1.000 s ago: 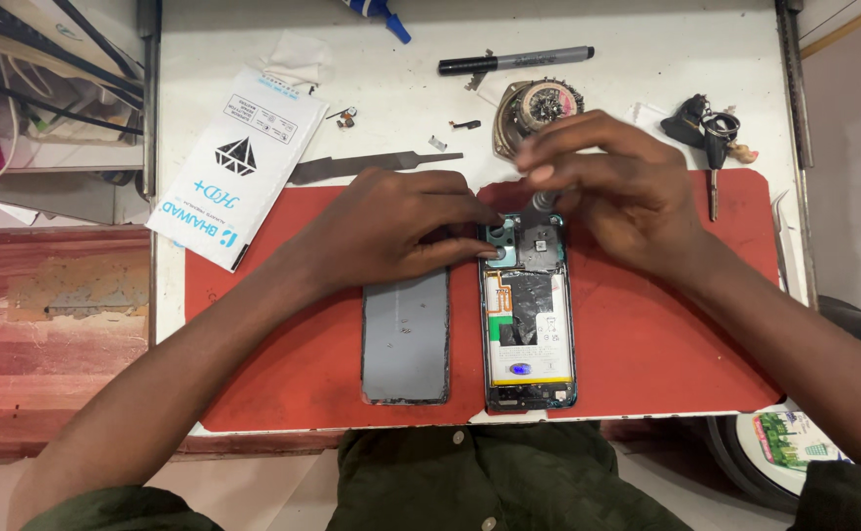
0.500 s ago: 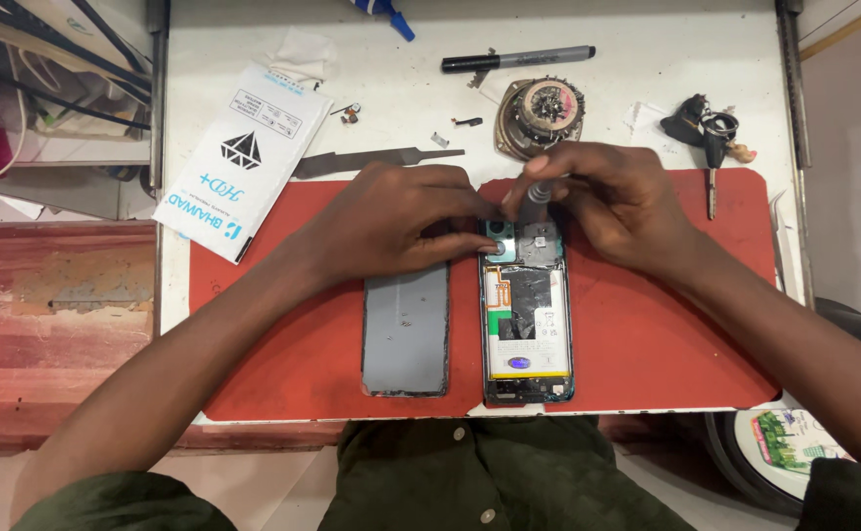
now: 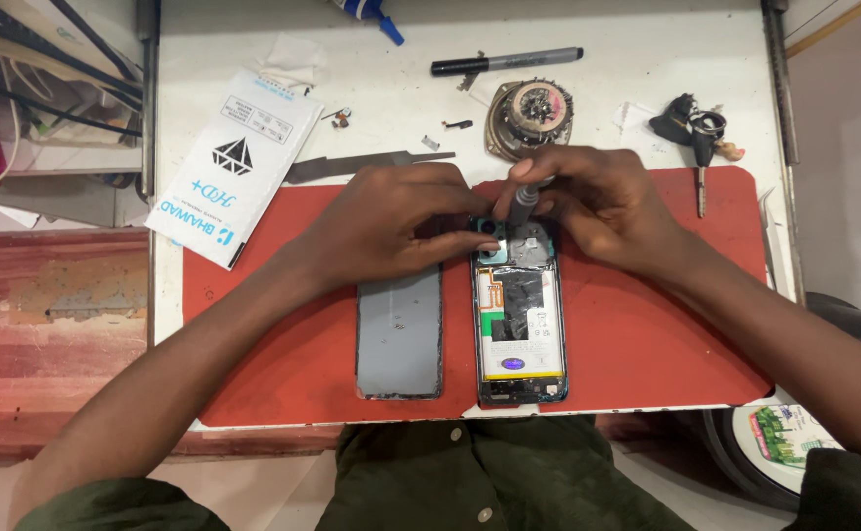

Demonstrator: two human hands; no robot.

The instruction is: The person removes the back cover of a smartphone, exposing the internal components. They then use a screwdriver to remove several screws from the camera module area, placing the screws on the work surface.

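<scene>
An opened phone (image 3: 517,329) lies face down on a red mat (image 3: 647,344), its battery and boards exposed. My left hand (image 3: 391,224) rests on the mat with its fingertips pressing the phone's upper left corner by the camera module. My right hand (image 3: 593,202) grips a grey screwdriver (image 3: 523,205), held upright with its tip on the phone's top part. The removed grey back cover (image 3: 400,332) lies flat just left of the phone.
On the white table behind the mat lie a white flat package (image 3: 234,167), metal tweezers (image 3: 367,165), a black marker (image 3: 505,63), a round dish of small parts (image 3: 532,113), keys (image 3: 696,133) and a few loose screws. A wooden bench top (image 3: 47,315) adjoins on the left.
My right hand has turned the screwdriver more upright over the phone's top. The view has drifted slightly; my left hand stays on the phone's corner.
</scene>
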